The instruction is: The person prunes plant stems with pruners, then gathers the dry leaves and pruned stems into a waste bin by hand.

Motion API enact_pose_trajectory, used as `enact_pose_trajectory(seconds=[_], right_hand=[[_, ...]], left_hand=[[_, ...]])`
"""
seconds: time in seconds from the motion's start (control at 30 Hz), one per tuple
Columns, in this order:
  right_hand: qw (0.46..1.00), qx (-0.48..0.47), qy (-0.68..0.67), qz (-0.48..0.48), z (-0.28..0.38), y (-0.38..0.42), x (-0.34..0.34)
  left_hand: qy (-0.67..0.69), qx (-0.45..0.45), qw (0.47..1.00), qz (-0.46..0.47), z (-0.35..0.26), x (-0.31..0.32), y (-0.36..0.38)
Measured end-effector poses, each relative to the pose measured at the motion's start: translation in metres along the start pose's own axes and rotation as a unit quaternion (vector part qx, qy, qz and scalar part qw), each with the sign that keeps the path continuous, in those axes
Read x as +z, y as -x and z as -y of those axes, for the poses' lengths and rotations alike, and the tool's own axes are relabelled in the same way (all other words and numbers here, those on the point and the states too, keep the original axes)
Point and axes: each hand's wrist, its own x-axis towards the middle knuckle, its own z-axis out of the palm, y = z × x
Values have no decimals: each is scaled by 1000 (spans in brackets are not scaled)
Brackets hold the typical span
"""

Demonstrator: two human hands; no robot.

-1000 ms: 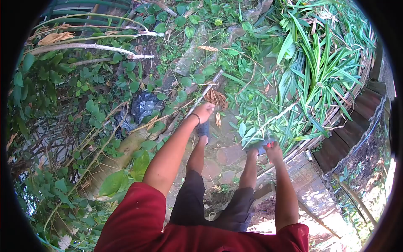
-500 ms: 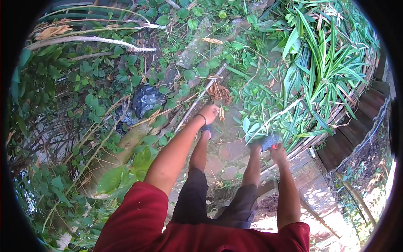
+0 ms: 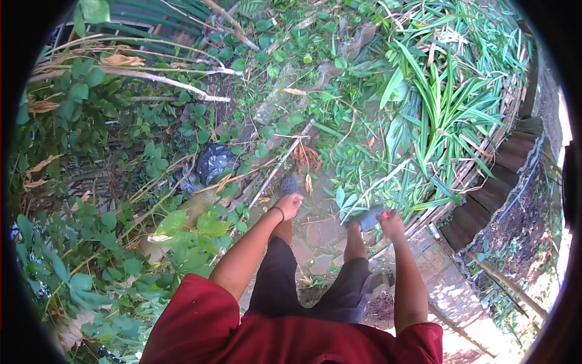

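Note:
My left hand [image 3: 290, 205], with a dark band at its wrist, is loosely closed in front of my left shoe [image 3: 289, 184]. Nothing shows between its fingers. Close to my right shoe [image 3: 367, 219], my right hand [image 3: 393, 225] is closed around a small red-handled object [image 3: 384, 215]. Most of that object is hidden by the fingers, so its kind cannot be made out. Cut leafy stems [image 3: 364, 188] lie on the ground just beyond my right hand. A thin pale stick [image 3: 282, 162] slants across the ground beyond my left hand.
Long strappy leaves [image 3: 436, 115] are heaped at the right, beside a row of curved roof tiles [image 3: 494, 182]. Crumpled black plastic [image 3: 216, 164] lies among vines on the left. Bare branches [image 3: 151, 79] jut in at upper left. Flat paving stones [image 3: 324, 233] lie underfoot.
My left hand has drawn back toward my body and slightly left. My right hand has shifted a little left, still gripping the red-handled object. The whole view has shifted slightly.

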Motion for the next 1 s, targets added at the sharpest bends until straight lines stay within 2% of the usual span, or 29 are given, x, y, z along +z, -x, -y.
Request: enact_pose_trajectory(seconds=[0.17, 0.2, 0.23, 0.3, 0.37, 0.43, 0.5, 0.53, 0.57, 0.6, 0.63, 0.7, 0.77, 0.8, 0.83, 0.87, 0.9, 0.93, 0.97, 1.0], right_hand=[[999, 41, -14, -21, -51, 27, -51], [998, 63, -12, -22, -72, 26, -53], [997, 70, 10, -45, -100, 22, -48], [993, 105, 38, -38, -98, 42, -68], [992, 108, 41, -43, -101, 51, -75], [992, 114, 40, -44, -96, 53, -76], [991, 121, -14, -52, -75, 59, -73], [989, 110, -63, -79, -74, 57, -61], [988, 117, -66, -70, -55, 55, -51], [983, 154, -88, -47, -27, 60, -49], [975, 192, -106, -26, -10, 60, -43], [984, 163, -63, -14, -34, 33, 19], [987, 136, -87, 16, -13, 17, 58], [984, 151, -77, 62, 9, 8, 68], [985, 152, -46, 70, 29, -3, 82], [986, 132, -77, 66, 43, -15, 98], [986, 113, -107, 63, 57, -25, 112], [985, 117, -106, 68, 70, -35, 124], [989, 81, -95, 75, 87, -47, 133], [992, 46, -82, 82, 105, -57, 138]], left_hand=[[-18, 117, 992, -35, 13, 10, 20], [20, 38, 999, 11, -17, -8, 36], [33, 32, 999, 1, -25, -21, 38], [25, 110, 990, -88, 17, -36, 3], [45, 94, 990, -94, -12, -88, 1], [-69, 118, 982, -129, -22, -149, -27], [-101, 111, 986, -78, 27, -223, -115], [-207, 166, 952, -154, 45, -253, -155], [-237, 213, 918, -238, 33, -282, -169], [-239, 87, 948, -189, 0, -316, -186], [-228, 76, 941, -238, -13, -338, -208], [-238, 128, 921, -280, -4, -380, -271], [-274, 12, 934, -228, -23, -401, -303], [-275, 5, 934, -227, -30, -403, -313], [-246, -65, 938, -236, -39, -401, -325], [-216, -133, 936, -244, -38, -401, -338], [-218, -138, 936, -240, -19, -408, -359], [-188, -172, 945, -204, 2, -416, -378], [-156, -206, 952, -167, 21, -421, -395], [-68, -213, 969, -105, 24, -422, -400]])
